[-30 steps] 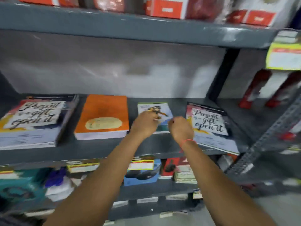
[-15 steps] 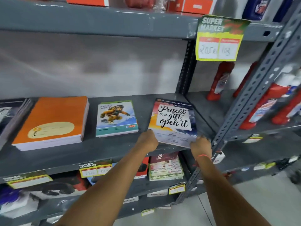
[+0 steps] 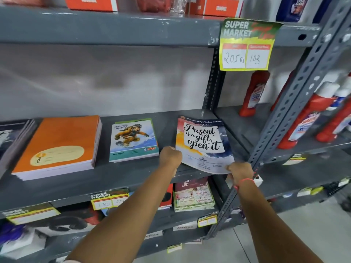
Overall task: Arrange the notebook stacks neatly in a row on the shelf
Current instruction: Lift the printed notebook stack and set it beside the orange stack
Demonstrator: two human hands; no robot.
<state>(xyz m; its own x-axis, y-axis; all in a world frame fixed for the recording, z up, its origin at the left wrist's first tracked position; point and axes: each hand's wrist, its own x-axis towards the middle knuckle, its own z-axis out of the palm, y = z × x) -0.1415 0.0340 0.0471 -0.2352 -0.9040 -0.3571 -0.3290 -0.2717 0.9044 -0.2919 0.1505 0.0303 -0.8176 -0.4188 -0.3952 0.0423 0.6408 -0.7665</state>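
Observation:
On the grey middle shelf [image 3: 133, 173] lie several notebook stacks. A "Present is a gift, open it" notebook stack [image 3: 203, 143] sits at the right end, its near edge overhanging the shelf front. My left hand [image 3: 170, 155] grips its left edge and my right hand [image 3: 240, 172] holds its near right corner. To the left lie a small stack with a cartoon skier cover [image 3: 133, 140], a thick orange stack [image 3: 58, 147], and a dark stack [image 3: 13, 137] cut off by the frame's left edge.
A grey perforated upright [image 3: 284, 114] rises just right of my right hand. Red bottles [image 3: 254, 93] stand in the neighbouring bay. A yellow price tag [image 3: 247, 46] hangs from the shelf above. The lower shelf holds more notebooks [image 3: 193, 196] and price labels.
Both hands left the small cartoon stack and moved right to the "Present is a gift" stack, taking hold of its near edge. The camera view swung right.

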